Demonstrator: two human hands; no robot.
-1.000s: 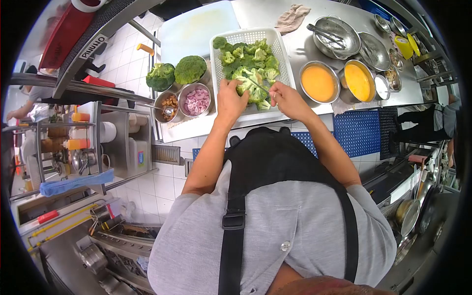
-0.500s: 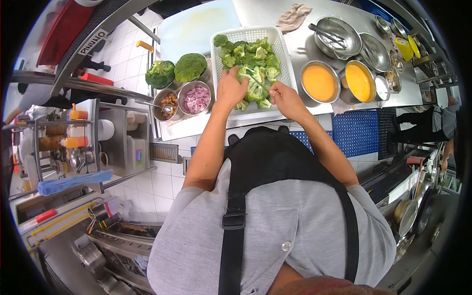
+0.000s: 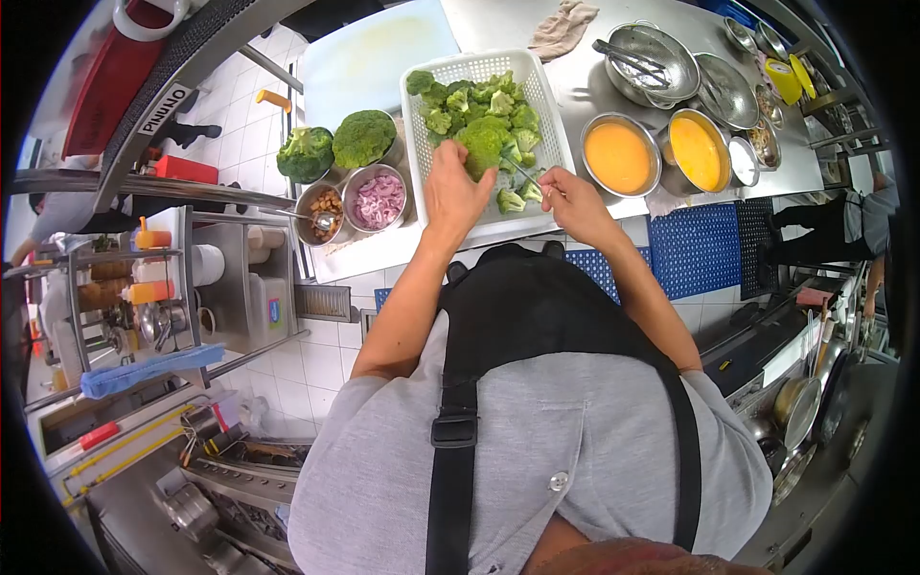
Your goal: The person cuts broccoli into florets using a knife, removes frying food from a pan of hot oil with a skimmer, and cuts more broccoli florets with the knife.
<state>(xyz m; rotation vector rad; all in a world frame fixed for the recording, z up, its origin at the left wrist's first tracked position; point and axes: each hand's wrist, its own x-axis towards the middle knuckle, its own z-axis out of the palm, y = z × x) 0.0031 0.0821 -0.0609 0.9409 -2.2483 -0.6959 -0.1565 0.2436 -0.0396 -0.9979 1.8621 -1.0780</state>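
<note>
Head view. Left hand (image 3: 455, 196) half-curled round the near left side of a broccoli head (image 3: 484, 140), fingers and thumb bent against it. Right hand (image 3: 579, 205) closed narrow on a small knife (image 3: 524, 176), blade slanting toward the near right side of the head. Head sits inside a white slotted basket (image 3: 550, 105), at the near edge of the tabletop (image 3: 498, 21), left of its middle.

Technique, judged: steady the head over the basket, keep the left thumb out of the blade's line, and work the tip in where stalks branch, with short strokes. Pressing through the crown would likely crumble it.

Containers:
- Basket: loose florets (image 3: 501, 103), mostly beyond the head, a few at the near right.
- Near left corner: 2 small metal bowls, 1 with chopped onion (image 3: 379, 199), 1 with brown pieces (image 3: 330, 199) and a spoon (image 3: 324, 221). Just beyond them, 2 whole broccoli crowns (image 3: 364, 139), the right one over a metal container (image 3: 399, 149).
- Near edge, right of the basket: 2 metal pots, orange liquid (image 3: 618, 158) in the left, yellow-orange liquid (image 3: 698, 153) in the right.
- Beyond the pots: colander (image 3: 668, 46), tongs (image 3: 628, 59) lying in it.
</note>
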